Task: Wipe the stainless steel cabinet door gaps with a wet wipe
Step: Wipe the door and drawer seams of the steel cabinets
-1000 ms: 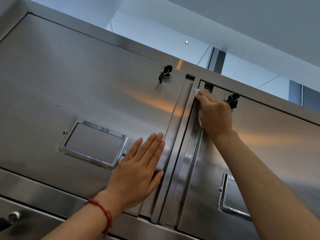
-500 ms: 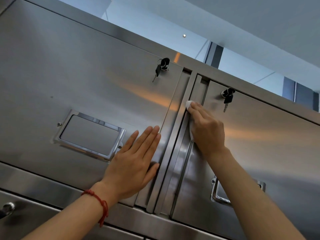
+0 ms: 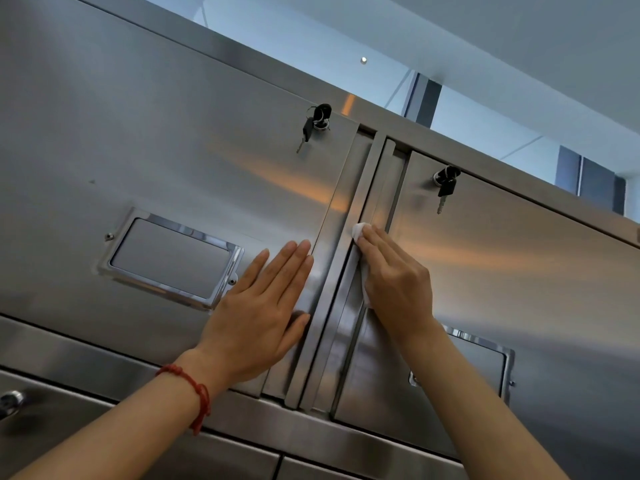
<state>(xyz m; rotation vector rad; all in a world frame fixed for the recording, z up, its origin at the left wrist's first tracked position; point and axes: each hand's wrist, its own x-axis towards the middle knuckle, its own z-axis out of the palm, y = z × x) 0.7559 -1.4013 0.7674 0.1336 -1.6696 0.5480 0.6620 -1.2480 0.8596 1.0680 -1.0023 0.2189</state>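
Two stainless steel cabinet doors, the left door (image 3: 138, 133) and the right door (image 3: 519, 271), meet at a vertical gap (image 3: 369, 168) with raised steel strips. My right hand (image 3: 398, 282) holds a white wet wipe (image 3: 358, 231) and presses it with the fingertips into the gap, about halfway down. The wipe shows at my fingertips and along the edge of my palm; my thumb is hidden. My left hand (image 3: 256, 317) lies flat on the left door next to the gap, fingers straight, a red cord on the wrist.
A key hangs from the lock on the left door (image 3: 317, 124) and another from the right door's lock (image 3: 446, 183). Each door has a chrome label frame, one at left (image 3: 169, 258) and one at right (image 3: 485, 362). Lower cabinet fronts with a knob (image 3: 10, 401) sit below.
My right hand has slid the wipe down the gap from near its top to about mid-height. My left hand has stayed flat on the left door.
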